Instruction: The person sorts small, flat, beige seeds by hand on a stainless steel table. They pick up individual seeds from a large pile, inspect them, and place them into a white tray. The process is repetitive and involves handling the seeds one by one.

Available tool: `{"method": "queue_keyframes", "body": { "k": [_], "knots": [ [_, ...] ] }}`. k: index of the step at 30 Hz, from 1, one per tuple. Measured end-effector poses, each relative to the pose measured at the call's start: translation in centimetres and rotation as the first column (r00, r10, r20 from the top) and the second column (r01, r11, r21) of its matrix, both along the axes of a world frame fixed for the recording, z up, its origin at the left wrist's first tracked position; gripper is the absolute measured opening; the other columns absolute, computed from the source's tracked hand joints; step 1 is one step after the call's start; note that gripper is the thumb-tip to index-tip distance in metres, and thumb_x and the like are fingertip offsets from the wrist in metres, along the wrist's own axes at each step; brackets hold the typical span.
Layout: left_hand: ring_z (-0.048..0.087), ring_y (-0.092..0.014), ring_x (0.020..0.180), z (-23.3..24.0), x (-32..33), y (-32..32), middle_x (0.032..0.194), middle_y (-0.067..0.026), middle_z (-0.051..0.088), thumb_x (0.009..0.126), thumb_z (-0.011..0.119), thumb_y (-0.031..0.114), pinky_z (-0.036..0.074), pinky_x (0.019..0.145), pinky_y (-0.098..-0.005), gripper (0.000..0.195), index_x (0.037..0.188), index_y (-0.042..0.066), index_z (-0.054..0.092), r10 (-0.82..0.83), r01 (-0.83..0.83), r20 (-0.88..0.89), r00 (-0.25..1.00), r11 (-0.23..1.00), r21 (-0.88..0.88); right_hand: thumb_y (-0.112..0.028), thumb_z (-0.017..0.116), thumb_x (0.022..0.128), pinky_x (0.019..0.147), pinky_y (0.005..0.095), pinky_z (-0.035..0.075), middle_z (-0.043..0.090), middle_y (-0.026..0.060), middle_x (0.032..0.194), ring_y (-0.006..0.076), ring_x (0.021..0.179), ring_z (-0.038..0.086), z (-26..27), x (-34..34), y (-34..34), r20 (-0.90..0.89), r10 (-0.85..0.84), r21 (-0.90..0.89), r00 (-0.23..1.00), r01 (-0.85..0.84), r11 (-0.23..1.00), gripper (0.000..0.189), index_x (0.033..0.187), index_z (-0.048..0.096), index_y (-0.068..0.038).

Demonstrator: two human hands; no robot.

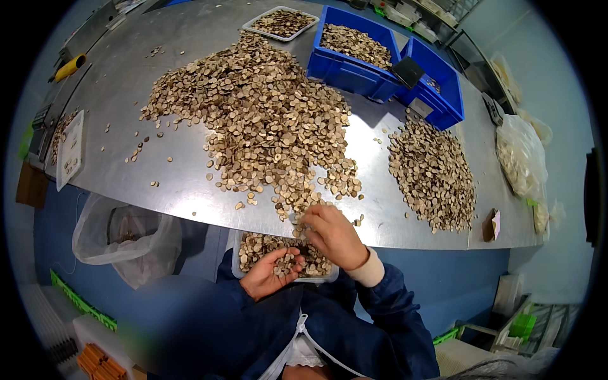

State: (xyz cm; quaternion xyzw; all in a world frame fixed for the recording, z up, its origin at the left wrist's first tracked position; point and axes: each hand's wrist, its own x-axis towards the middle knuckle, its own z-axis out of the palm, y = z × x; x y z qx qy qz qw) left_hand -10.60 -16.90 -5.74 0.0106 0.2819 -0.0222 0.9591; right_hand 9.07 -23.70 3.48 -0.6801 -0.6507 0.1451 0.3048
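My left hand [270, 276] is cupped, palm up, around a handful of small round dried slices [284, 266]. It rests over a clear plastic tub [236, 270] on my lap, filled with the same slices. My right hand [335, 237] reaches over the table's front edge, its bent fingertips at the tail of a large heap of slices [266, 114]. Whether those fingers pinch any slices is hidden. The heap spreads across the steel table [185, 185] and narrows towards me.
A second heap [432, 175] lies to the right. Behind stand a blue crate [351, 73] of slices, another blue crate [451, 95] and a white tray [280, 35]. At left are a white tray [71, 152] and, below the table, a lined bin [99, 247]. Plastic bags [522, 156] sit far right.
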Motion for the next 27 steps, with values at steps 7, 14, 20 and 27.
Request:
{"method": "queue_keyframes", "body": {
  "k": [7,14,20,27],
  "knots": [
    [0.059,-0.021,0.088,-0.7,-0.2,0.2,0.1,-0.0103,0.06,0.101,0.044,0.023,0.055,0.074,-0.0299,0.025,0.11,0.003,0.056,0.03,-0.029,0.029,0.999,0.999,-0.031,0.001,0.061,0.07,0.083,0.0398,0.045,0.06,0.0111,0.104,0.0308,0.095,0.056,-2.7,4.0,2.5,0.291,-0.089,0.069,0.952,0.072,0.995,0.029,0.099,0.062,-0.004],
    [0.059,-0.02,0.088,-0.1,-0.4,0.4,0.1,-0.0094,0.06,0.101,0.044,0.023,0.054,0.074,-0.0289,0.025,0.11,0.004,0.057,0.025,-0.025,0.008,1.0,0.999,-0.02,0.004,0.057,0.071,0.099,0.0404,0.041,0.056,0.0132,0.128,0.0318,0.119,0.051,-3.2,1.9,4.9,0.242,0.062,0.082,0.968,-0.084,0.993,0.041,0.112,0.061,-0.001],
    [0.058,-0.019,0.087,-0.1,-0.2,0.5,0.1,-0.0082,0.059,0.101,0.045,0.024,0.054,0.075,-0.0287,0.024,0.109,0.004,0.057,0.003,-0.003,-0.01,1.0,1.0,0.012,-0.002,0.073,0.062,0.096,0.0412,0.042,0.057,0.0115,0.127,0.0325,0.116,0.053,-2.0,3.5,1.4,0.178,0.091,-0.014,0.98,-0.09,0.996,0.046,0.107,0.062,-0.005],
    [0.06,-0.016,0.091,-1.0,-0.3,0.5,0.102,-0.0059,0.06,0.1,0.049,0.023,0.054,0.08,-0.0272,0.022,0.111,0.006,0.058,-0.012,0.012,0.092,0.996,1.0,0.003,0.001,0.065,0.072,0.077,0.0398,0.049,0.063,0.0111,0.098,0.033,0.088,0.06,-2.0,4.6,2.2,0.109,-0.038,0.139,0.993,0.023,0.99,0.029,0.099,0.065,-0.008]
  ]
}}
